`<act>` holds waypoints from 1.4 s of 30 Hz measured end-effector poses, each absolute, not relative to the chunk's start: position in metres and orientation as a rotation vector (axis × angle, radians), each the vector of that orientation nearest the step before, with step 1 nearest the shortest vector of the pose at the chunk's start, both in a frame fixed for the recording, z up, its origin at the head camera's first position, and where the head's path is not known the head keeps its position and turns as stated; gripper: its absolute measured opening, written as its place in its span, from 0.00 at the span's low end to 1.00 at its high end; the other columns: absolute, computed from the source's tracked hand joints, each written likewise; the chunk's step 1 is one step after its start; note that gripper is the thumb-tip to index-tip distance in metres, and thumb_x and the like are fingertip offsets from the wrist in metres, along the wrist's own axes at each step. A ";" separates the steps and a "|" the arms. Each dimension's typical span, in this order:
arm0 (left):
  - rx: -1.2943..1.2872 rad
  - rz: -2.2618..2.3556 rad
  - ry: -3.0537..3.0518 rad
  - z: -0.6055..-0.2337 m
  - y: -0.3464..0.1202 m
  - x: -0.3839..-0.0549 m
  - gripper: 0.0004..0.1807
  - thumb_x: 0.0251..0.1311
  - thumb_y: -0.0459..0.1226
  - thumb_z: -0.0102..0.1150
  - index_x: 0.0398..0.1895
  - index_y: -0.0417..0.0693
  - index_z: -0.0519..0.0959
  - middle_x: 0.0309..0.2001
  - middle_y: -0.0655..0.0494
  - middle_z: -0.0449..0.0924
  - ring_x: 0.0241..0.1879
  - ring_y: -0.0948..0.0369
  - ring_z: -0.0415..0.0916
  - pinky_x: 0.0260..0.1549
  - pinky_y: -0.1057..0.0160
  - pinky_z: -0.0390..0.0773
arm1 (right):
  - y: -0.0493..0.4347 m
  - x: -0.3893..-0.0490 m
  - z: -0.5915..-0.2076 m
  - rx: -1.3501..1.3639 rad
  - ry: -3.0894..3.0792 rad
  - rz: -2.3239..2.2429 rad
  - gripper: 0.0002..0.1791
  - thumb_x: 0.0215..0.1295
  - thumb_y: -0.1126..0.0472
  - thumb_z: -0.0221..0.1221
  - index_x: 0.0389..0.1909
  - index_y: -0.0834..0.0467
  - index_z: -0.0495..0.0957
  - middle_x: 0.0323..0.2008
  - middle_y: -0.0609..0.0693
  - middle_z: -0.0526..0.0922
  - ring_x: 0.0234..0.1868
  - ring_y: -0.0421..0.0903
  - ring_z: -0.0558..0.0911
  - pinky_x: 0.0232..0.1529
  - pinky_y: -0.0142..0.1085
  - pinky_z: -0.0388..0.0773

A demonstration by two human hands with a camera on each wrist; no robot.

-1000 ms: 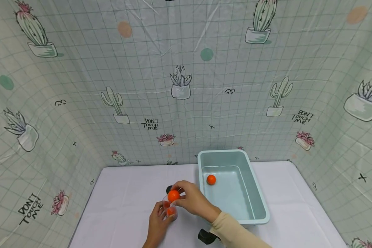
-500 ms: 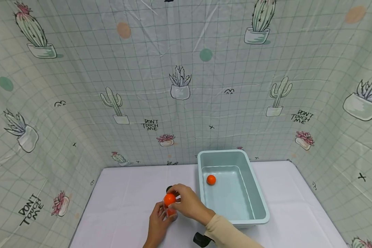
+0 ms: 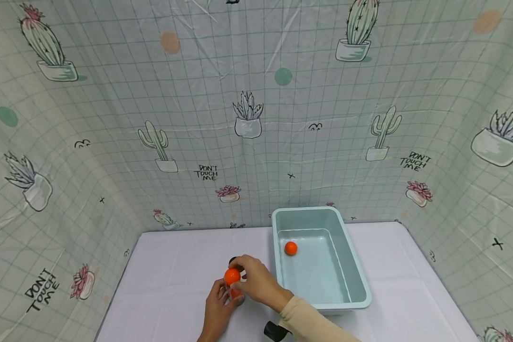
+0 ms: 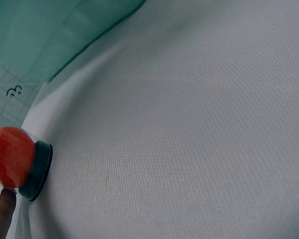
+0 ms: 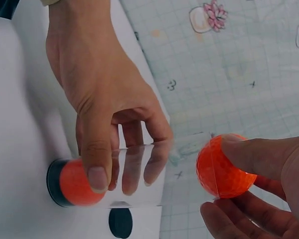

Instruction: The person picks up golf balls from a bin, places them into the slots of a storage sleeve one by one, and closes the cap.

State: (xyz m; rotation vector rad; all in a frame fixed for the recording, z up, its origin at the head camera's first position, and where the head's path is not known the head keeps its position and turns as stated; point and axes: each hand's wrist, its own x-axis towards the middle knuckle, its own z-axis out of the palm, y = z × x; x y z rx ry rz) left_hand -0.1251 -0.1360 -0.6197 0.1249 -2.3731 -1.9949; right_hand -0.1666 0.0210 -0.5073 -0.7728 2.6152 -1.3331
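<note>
My left hand [image 3: 217,306] grips a clear plastic tube [image 5: 144,197] with a dark base, its fingers and thumb curled round the side. Inside, down at the base, sits an orange ball [image 5: 81,185], also in sight at the left edge of the left wrist view. My right hand [image 3: 261,282] pinches a dimpled orange golf ball [image 5: 224,169] between thumb and fingers, right at the tube's mouth. In the right wrist view the tube's clear edge overlaps this ball. A round black cap [image 5: 120,222] lies on the table just beyond the hands.
A pale blue-green rectangular bin [image 3: 359,266] stands to the right of the hands, with one orange ball [image 3: 291,248] in it. White cloth covers the table [image 3: 166,275]. A cactus-print curtain [image 3: 256,156] encloses the back and sides.
My right hand has moved left and slightly down, bringing its golf ball to the tube's mouth. The left hand keeps its grip on the tube, nearly still. The ball in the bin stays put.
</note>
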 end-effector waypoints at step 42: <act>0.197 -1.957 -2.379 -0.618 -0.133 -0.126 0.31 0.54 0.23 0.76 0.59 0.32 0.71 0.65 0.28 0.75 0.69 0.33 0.73 0.65 0.40 0.75 | 0.137 -0.236 -0.476 -0.425 2.735 -1.460 0.17 0.66 0.73 0.67 0.55 0.68 0.81 0.51 0.64 0.85 0.50 0.61 0.86 0.52 0.51 0.88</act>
